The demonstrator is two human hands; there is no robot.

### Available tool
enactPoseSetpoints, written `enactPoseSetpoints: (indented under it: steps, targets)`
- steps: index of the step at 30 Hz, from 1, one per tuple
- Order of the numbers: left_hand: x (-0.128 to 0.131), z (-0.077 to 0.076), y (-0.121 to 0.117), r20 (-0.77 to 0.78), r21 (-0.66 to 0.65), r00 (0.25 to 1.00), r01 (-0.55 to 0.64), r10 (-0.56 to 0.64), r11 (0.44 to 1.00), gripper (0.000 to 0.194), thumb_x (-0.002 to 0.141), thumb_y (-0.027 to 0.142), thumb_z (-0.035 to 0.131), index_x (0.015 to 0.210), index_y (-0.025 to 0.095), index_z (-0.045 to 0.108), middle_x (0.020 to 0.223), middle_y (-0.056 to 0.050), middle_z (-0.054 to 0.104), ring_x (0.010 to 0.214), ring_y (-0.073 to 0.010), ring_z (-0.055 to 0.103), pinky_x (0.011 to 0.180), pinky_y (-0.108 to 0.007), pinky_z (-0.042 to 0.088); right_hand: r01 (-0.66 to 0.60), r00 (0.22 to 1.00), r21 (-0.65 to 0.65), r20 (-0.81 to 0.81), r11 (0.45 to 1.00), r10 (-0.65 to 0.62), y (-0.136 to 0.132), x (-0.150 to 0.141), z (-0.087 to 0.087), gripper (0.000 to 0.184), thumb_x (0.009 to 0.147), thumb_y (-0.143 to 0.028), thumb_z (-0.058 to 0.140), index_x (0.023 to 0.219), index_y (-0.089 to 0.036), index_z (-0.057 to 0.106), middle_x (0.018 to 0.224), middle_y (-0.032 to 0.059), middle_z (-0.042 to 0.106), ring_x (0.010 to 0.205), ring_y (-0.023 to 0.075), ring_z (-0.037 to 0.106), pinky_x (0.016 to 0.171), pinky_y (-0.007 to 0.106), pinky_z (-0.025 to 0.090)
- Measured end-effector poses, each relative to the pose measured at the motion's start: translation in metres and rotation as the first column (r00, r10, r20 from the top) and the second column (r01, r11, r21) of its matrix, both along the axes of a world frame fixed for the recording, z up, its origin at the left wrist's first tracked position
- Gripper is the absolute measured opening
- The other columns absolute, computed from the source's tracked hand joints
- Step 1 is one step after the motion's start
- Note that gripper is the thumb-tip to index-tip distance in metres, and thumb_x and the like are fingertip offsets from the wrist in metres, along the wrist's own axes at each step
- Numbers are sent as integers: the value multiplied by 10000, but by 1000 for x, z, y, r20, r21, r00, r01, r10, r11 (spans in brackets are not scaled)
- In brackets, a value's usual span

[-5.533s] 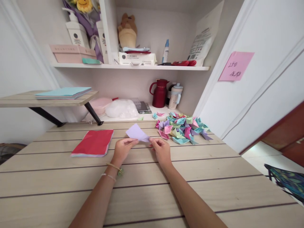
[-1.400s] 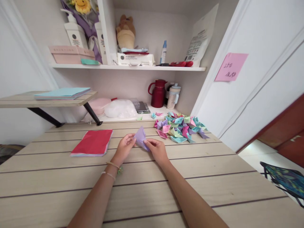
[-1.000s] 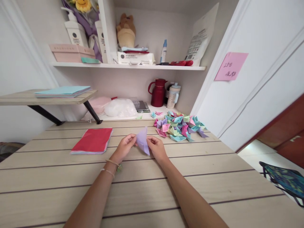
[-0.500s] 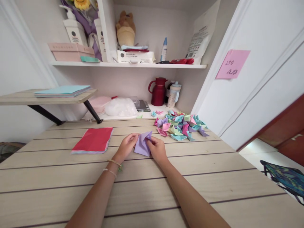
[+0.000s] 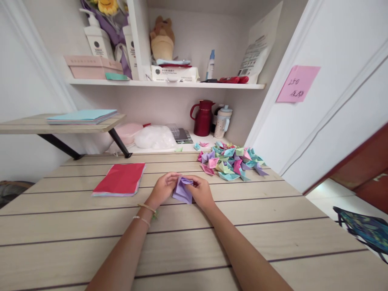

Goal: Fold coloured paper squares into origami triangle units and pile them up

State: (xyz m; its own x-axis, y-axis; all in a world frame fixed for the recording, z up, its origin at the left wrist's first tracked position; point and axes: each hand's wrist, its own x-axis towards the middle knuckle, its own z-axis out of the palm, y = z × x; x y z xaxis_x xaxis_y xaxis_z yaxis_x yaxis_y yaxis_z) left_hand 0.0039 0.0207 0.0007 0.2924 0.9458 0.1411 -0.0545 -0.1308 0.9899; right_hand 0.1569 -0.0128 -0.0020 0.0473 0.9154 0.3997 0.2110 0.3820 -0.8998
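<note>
Paper (image 5: 182, 194): purple, part-folded, right of the red stack (image 5: 119, 180), with the desk (image 5: 169, 250) beneath it. Whether its lower edge touches wood, cannot tell.

Left hand (image 5: 165, 188) lies between red stack and paper, pinching the paper's left side, fingers curled toward its top. Right hand (image 5: 201, 191), on the paper's side away from the red stack, grips the upper right, thumb pressed at the fold.

Handling, by judgement: next to no weight; thin, and soft where single. Layered parts should be stiffer and spring open if let go. Slip looks a small worry, dry sheet against skin; a torn corner or stray crease a larger one. Best hold: thumb and forefinger flat on the doubled side edges, one hand each side. Avoid tugging the loose upper flap.

Hard to make out: fingertips behind the paper; inside of the fold; number of layers. Boats (image 5: 232, 163), farther right of the red stack, overlap in a heap; cannot count them. Beyond the red stack and right, a dark bottle (image 5: 215, 115) is mostly hidden by jug (image 5: 203, 118) and tumbler (image 5: 223, 122). Yellow flower (image 5: 107, 6), high behind the red stack, cut off by the top edge.
</note>
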Motion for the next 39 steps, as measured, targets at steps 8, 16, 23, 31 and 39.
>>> enactPoseSetpoints:
  steps: [8,16,23,31,39]
  targets:
    - [-2,9,-7,-44,-54,999,-31,28,998,356,633,237,671,967,135,603,777,-73,689,625,-140,610,535,-216,429,247,968,-55,54,967,-245,0,0,2,145,647,-184,541,707,-160,670,637,13,656,604,191,583,540,254,420]
    - [0,8,-6,-32,-55,999,-40,38,998,342,644,280,670,941,129,596,595,-22,663,491,-129,580,485,-220,435,47,997,145,52,988,-56,-3,-1,4,331,625,-65,511,809,-252,711,859,13,685,822,181,612,747,280,461]
    - [1,8,-5,20,-83,997,-74,76,994,376,640,362,685,928,131,613,630,-36,669,545,-131,597,516,-215,442,94,991,129,83,987,-105,-5,-2,4,286,646,-106,517,825,-241,695,859,18,691,826,197,616,768,309,464]
    - [0,6,-5,-43,-79,998,-46,43,996,292,644,392,668,778,133,680,668,-54,677,583,-154,614,500,-224,432,102,989,177,86,979,-119,-10,-1,5,474,571,-17,461,947,-231,655,895,29,675,834,197,610,755,299,470]
    - [-2,11,-5,42,-79,993,-106,109,991,326,603,302,716,874,129,663,684,-49,680,612,-140,599,547,-223,448,-32,999,116,-13,993,34,-3,2,3,389,632,-49,480,872,-249,712,1027,39,655,948,201,592,833,328,450]
